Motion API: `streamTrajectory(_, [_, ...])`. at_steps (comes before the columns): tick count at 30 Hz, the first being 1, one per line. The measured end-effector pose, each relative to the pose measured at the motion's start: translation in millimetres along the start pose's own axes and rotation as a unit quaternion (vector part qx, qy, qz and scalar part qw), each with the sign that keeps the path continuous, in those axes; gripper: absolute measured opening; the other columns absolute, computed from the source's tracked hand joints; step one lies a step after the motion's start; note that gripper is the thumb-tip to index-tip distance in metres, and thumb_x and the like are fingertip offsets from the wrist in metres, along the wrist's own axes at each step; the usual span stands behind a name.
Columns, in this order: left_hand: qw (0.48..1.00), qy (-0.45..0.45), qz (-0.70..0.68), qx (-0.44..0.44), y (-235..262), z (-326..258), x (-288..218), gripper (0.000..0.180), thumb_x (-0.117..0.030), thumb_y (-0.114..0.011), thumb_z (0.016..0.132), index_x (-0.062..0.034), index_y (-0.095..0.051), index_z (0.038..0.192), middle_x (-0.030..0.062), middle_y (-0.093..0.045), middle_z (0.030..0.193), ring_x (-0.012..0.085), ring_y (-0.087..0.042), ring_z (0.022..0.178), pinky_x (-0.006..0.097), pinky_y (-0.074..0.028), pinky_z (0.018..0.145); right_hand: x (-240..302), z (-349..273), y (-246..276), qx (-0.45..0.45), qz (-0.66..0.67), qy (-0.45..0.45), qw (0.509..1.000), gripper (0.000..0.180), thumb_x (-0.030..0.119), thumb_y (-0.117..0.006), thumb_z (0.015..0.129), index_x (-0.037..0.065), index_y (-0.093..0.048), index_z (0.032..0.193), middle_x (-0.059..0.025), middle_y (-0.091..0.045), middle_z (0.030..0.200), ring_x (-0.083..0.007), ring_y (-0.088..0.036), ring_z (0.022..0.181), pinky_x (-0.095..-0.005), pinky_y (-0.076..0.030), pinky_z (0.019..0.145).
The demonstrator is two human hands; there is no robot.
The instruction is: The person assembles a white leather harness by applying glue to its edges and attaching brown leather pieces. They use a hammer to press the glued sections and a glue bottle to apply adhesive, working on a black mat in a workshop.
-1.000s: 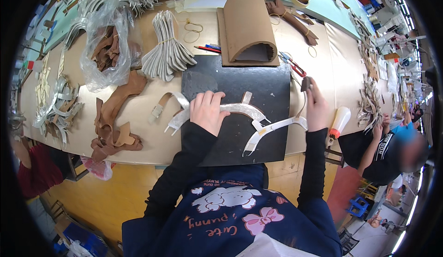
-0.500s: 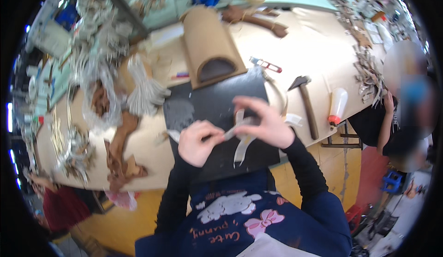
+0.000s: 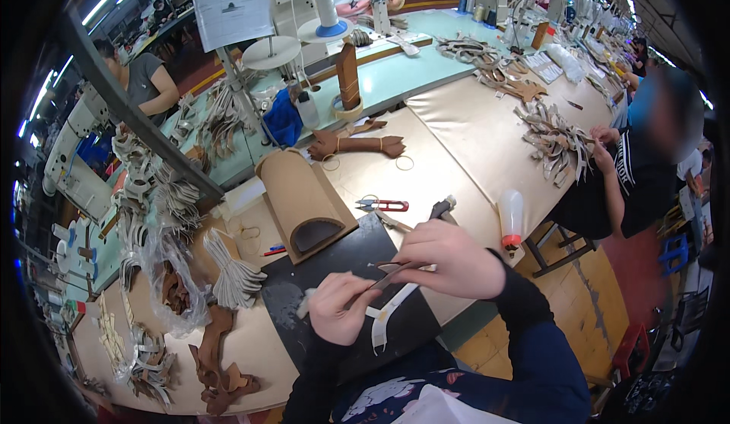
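Over a black board [image 3: 296, 295], both my hands are closed on a thin brown and grey leather strip [image 3: 386, 278]. My left hand [image 3: 338, 310] pinches its near left end between thumb and fingers. The other end is in my right hand [image 3: 456, 260], whose fingers are bent over it and hide part of it. Below the hands, a pale strap piece [image 3: 380, 333] with a bend in it lies on the board. A hammer [image 3: 443, 208] shows only in part behind my right hand. Something small and whitish sticks out beside my left hand.
A brown arched form [image 3: 304, 200] stands beyond the board, with red-handled thread snips [image 3: 384, 205] to its right. Grey strap bundles [image 3: 232, 272] and brown leather pieces [image 3: 220, 363] lie left. A red-capped bottle [image 3: 511, 219] stands right. A co-worker [image 3: 616, 165] handles straps at the right edge.
The view has tilted up, bringing sewing machines and the far tables into sight. My hands still hold a strip, and my right fingers, spread before, are now folded over it.
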State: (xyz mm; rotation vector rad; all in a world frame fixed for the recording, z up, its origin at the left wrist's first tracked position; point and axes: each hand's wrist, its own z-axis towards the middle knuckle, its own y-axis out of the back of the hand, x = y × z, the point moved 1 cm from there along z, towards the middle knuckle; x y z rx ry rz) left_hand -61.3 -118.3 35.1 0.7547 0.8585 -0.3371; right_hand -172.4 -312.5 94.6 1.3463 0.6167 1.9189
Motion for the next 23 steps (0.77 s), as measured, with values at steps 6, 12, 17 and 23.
streamTrajectory(6, [0.986,-0.070,0.117,-0.096,-3.5,3.5,0.5,0.055,-0.015,-0.080,0.080,-0.0019,-0.060,0.130,0.0182,-0.057,0.136,0.0405,-0.052,0.125,0.050,-0.037,0.109,1.7,18.3,94.3,-0.101,-0.172,-0.080,0.977,0.013,0.011,-0.079,0.081,0.003,-0.073,0.089,-0.0096,-0.067,0.080,-0.0268,-0.066,0.075,-0.0364,-0.050,0.069])
streamTrajectory(12, [0.980,0.178,0.026,-0.084,4.6,-75.7,87.1,0.038,0.001,-0.068,0.086,-0.0011,-0.064,0.123,0.0155,-0.069,0.110,0.0302,-0.066,0.105,0.037,-0.049,0.095,-105.3,89.8,168.1,-0.100,-0.075,-0.205,0.971,0.022,0.014,-0.076,0.079,-0.003,-0.076,0.094,-0.0136,-0.072,0.075,-0.0219,-0.070,0.060,-0.0327,-0.054,0.059])
streamTrajectory(17, [0.983,0.072,0.163,-0.042,-7.2,-139.0,133.4,0.026,0.000,-0.072,0.080,-0.0038,-0.071,0.106,0.0143,-0.069,0.109,0.0294,-0.066,0.102,0.038,-0.050,0.095,-231.0,189.2,211.7,-0.256,-0.114,-0.212,0.936,0.022,0.012,-0.072,0.083,-0.005,-0.076,0.094,-0.0140,-0.073,0.073,-0.0179,-0.071,0.058,-0.0307,-0.056,0.059])
streamTrajectory(23, [0.990,0.112,0.084,-0.011,-9.3,-151.6,174.2,0.018,-0.003,-0.074,0.080,-0.0069,-0.075,0.098,0.0124,-0.069,0.111,0.0296,-0.065,0.106,0.038,-0.051,0.095,-364.3,247.7,244.3,-0.477,0.156,-0.207,0.840,0.026,0.014,-0.063,0.095,-0.001,-0.073,0.114,-0.0113,-0.075,0.089,-0.0173,-0.074,0.070,-0.0270,-0.058,0.065])
